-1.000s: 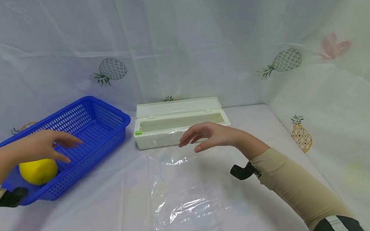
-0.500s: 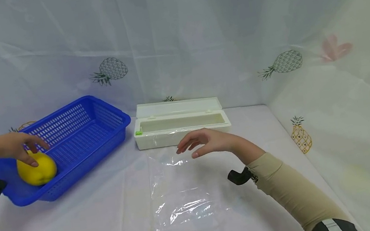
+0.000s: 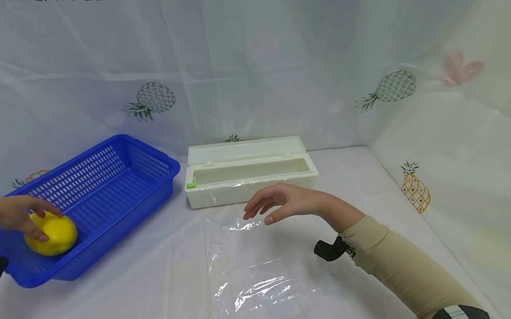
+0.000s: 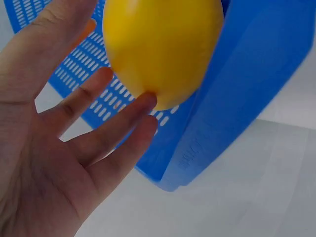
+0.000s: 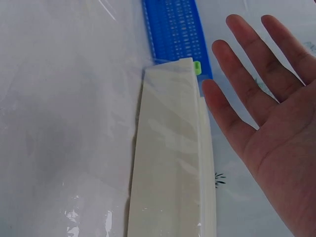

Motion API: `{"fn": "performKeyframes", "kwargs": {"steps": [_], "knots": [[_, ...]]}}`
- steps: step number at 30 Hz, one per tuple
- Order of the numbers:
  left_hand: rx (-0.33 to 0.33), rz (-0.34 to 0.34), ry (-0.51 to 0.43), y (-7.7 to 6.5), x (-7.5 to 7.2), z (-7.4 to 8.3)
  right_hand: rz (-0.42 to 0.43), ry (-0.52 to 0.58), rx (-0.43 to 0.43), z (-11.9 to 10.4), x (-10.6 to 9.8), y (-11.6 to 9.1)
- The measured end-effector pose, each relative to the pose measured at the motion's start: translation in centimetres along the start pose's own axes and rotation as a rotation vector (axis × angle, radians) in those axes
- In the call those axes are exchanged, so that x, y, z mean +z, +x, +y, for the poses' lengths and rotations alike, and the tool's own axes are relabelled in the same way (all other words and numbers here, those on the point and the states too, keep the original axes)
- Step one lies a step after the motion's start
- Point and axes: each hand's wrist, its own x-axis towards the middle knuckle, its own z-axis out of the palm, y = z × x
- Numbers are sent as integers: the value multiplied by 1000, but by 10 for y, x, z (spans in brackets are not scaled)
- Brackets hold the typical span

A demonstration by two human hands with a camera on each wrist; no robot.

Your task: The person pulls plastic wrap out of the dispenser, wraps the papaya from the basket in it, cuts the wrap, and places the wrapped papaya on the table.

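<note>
A smooth, rounded yellow fruit [image 3: 59, 233] lies in the near-left end of a blue perforated plastic basket [image 3: 112, 211]. My left hand [image 3: 13, 212] is on it from the left, with the thumb across its near side and the fingers over its top. In the left wrist view, fingertips [image 4: 147, 100] meet the edge of the fruit. My right hand [image 3: 286, 201] hovers with relaxed fingers and holds nothing. It is in front of a long white plastic-wrap dispenser [image 3: 221, 195] with its lid raised. Clear plastic wrap [image 3: 254, 286] extends from there toward me over the cloth.
White pineapple-print cloth [image 3: 262, 70] hangs behind and to the right and also covers the table. A small green slider [image 3: 191, 185] sits at the dispenser's left end, close to the basket's right end.
My left hand has moved left and down from above the basket onto the yellow fruit. The right hand has dropped slightly toward me and left.
</note>
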Motion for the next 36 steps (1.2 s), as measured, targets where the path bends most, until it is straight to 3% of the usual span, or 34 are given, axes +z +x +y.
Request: {"fn": "performKeyframes", "kwargs": {"steps": [4,11,20,24,31,36], "knots": [[-10,-37,-93,2,0,4,-9,3,0,1,1,0],[-12,-58,-156,12,1,6,-15,-1,5,2,3,-1],[4,38,12,26,6,10,-11,18,22,6,4,-3],[2,35,31,32,6,19,-16,18,28,8,5,-2],[-16,-151,-244,39,4,33,-25,21,31,13,7,-2],[-36,-155,-249,47,6,37,-26,19,29,15,9,-2]]}}
